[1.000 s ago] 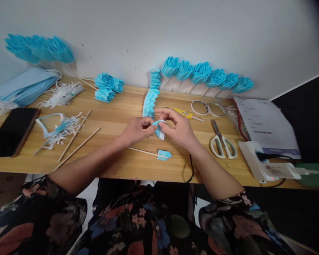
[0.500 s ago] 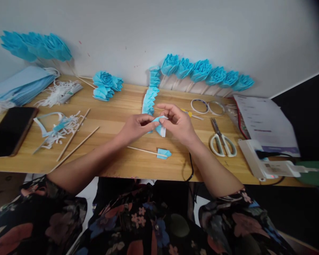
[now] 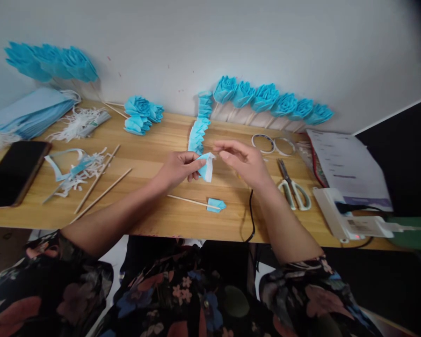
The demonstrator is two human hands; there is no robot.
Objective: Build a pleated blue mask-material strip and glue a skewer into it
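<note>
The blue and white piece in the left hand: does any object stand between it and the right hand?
Nothing visible does. The left hand holds the blue and white piece; the right hand is close to its upper corner, with nothing between.

My folded piece is blue and white, my right sleeve black with flowers, the desk light brown.
</note>
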